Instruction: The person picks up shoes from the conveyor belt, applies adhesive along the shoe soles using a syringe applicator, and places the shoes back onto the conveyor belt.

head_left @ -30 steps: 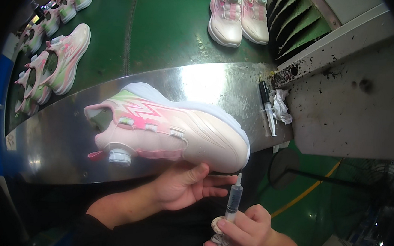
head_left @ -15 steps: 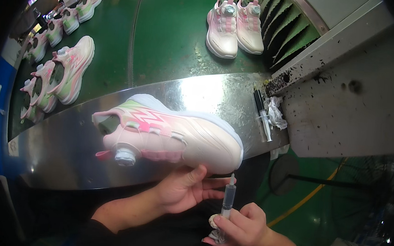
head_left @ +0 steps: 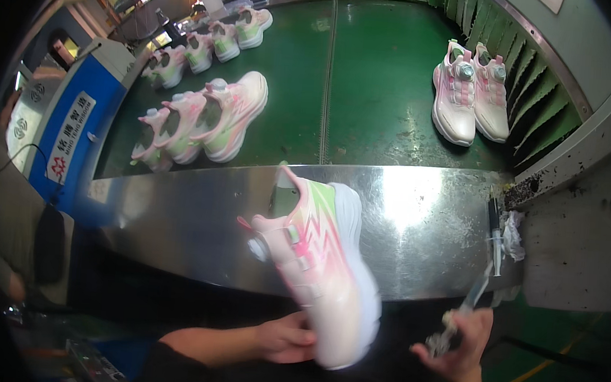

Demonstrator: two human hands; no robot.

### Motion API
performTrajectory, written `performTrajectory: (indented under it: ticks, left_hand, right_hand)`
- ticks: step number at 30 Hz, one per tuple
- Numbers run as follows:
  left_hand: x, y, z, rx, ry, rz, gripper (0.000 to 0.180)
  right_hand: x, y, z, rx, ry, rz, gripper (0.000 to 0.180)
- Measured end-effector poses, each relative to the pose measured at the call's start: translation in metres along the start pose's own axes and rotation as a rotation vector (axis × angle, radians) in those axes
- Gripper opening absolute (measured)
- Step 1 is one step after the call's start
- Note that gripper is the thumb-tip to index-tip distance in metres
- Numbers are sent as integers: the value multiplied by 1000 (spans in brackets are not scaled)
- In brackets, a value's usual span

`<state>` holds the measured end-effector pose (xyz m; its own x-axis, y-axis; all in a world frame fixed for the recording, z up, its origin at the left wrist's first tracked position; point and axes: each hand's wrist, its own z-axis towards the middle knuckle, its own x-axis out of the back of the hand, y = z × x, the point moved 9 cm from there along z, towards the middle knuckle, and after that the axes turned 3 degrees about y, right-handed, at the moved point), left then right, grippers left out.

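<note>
My left hand (head_left: 285,339) grips a pink, white and pale green sneaker (head_left: 330,286) near its toe, fingers partly hidden behind it. The sneaker is tilted over the near edge of the metal ledge, heel up and toe toward me, with its round lacing dial on the left. To the right, my right hand (head_left: 467,347) holds a slim clear syringe (head_left: 479,287), its tip pointing up and away; motion blurs it slightly. A crumpled whitish wad (head_left: 440,342) is also in that hand, by the thumb. The syringe is apart from the sneaker.
A dark-filled syringe (head_left: 494,227) and crumpled tissue (head_left: 512,234) lie at the right end of the metal ledge (head_left: 419,200). Beyond is a green conveyor belt (head_left: 378,89), with a sneaker pair (head_left: 457,102) at right and several sneakers (head_left: 229,117) at left. A blue machine (head_left: 85,116) stands left.
The sneaker has turned from lying sideways to toe-toward-me and come nearer. My right hand has carried the syringe rightward, away from the toe. The view has swung left.
</note>
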<state>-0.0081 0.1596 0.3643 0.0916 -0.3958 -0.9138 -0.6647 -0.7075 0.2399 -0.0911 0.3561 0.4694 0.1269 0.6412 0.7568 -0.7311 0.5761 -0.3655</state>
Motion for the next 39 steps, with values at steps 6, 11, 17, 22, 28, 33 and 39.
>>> performTrajectory:
  ticks: [6,11,17,22,28,33,39]
  left_hand:
    - [7,61,-43,-147,268,118,86]
    - [-6,126,45,-344,179,450,67]
    - [-20,173,164,-304,243,418,40]
    - [-9,210,86,-499,375,632,26]
    - [104,326,-123,-1178,852,895,47]
    - [116,363,-97,-1045,1087,1198,54]
    - [100,385,-62,-1010,1013,947,49]
  right_hand:
    - [-48,69,38,-126,82,55,67]
    - [-58,73,42,-180,58,88,69]
    - [-62,78,40,-256,93,94,69]
    - [-52,80,41,-242,111,47,68]
    - [-52,75,48,-185,103,63,64]
    - [-48,75,43,-186,121,29,63]
    - [-52,73,40,-201,104,-2,66]
